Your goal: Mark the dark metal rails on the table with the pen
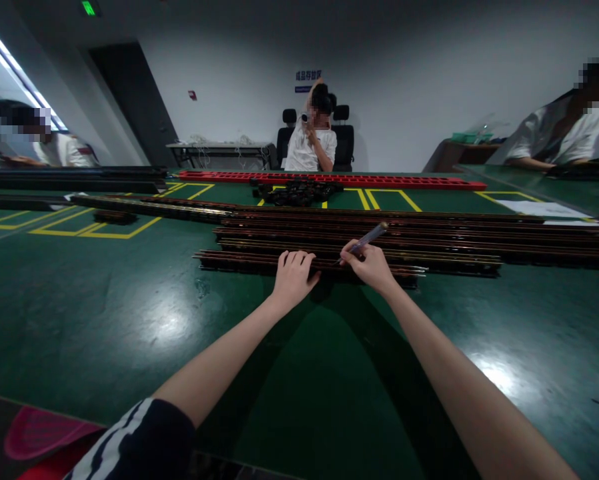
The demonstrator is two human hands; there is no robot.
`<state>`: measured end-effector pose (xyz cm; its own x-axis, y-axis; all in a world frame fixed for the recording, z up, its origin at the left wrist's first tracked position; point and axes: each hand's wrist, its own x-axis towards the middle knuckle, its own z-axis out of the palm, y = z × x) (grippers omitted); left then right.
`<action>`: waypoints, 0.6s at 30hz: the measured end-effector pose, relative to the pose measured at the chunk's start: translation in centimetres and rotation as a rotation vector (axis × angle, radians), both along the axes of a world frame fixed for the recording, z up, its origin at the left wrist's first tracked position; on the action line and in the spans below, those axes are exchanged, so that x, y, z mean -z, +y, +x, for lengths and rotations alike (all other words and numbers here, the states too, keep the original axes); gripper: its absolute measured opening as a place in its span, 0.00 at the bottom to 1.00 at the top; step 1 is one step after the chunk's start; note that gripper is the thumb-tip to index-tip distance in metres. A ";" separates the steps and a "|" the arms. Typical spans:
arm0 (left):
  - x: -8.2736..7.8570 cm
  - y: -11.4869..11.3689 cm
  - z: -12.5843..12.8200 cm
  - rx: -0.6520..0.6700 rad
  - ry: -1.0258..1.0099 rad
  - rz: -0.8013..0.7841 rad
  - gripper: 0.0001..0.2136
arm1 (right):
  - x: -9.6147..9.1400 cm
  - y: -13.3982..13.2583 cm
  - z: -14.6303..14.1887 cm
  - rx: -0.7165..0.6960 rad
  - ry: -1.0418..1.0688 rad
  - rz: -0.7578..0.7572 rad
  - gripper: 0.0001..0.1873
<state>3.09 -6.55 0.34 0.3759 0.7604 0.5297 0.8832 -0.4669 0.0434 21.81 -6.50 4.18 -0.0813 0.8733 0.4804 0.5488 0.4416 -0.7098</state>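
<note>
Several long dark rails point(429, 243) lie side by side across the green table point(129, 320). My left hand point(292, 275) rests on the nearest rail point(239, 260), fingers curled over its top edge. My right hand point(369, 265) is just to the right of it, pinched round a slim pen-like tool point(372, 236) whose tip touches the same rail.
A long red rack point(404, 180) and a heap of small black parts point(296, 192) lie farther back. Yellow lines mark the table. One person sits opposite in an office chair; others sit at the far left and far right. A pink object point(34, 433) is at the bottom left.
</note>
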 end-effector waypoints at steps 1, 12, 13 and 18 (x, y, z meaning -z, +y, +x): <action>0.0 0.0 0.0 -0.003 -0.002 0.000 0.15 | 0.0 0.1 0.2 0.001 -0.001 0.007 0.05; 0.0 0.0 0.1 -0.001 -0.012 -0.014 0.16 | -0.1 0.3 1.0 0.017 -0.022 0.020 0.06; 0.0 0.0 0.1 -0.001 -0.011 -0.014 0.15 | -0.1 0.2 0.9 0.017 -0.027 0.021 0.06; -0.1 0.0 0.1 -0.003 -0.013 -0.012 0.15 | -0.1 0.0 0.7 0.025 -0.037 0.023 0.06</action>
